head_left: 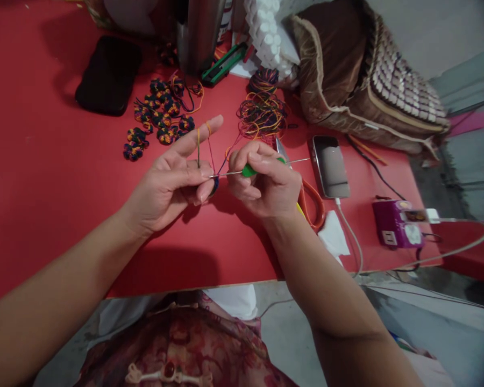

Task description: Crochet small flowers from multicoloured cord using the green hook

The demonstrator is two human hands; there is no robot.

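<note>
My left hand (pixel 173 177) pinches a small dark blue crocheted piece (pixel 215 186) between thumb and fingers. Its index finger is stretched up, with multicoloured yarn looped round it and running down to the piece. In my right hand (pixel 266 174) is a crochet hook with a green grip (pixel 249 170). The hook's metal tip meets the crocheted piece at my left fingertips. Strands lead back to a loose tangle of yarn (pixel 262 115) behind my right hand. Several finished-looking crocheted clusters (pixel 163 110) in navy and orange lie beyond my left hand.
On the red table (pixel 44 177) lies a black phone (pixel 108 75) at the back left. Orange-handled scissors (pixel 313 204) lie beside my right wrist, near a plugged-in phone (pixel 331 166). A purple box (pixel 397 223) stands at right. Behind are a green cutter (pixel 225 64) and a brown bag (pixel 347 70).
</note>
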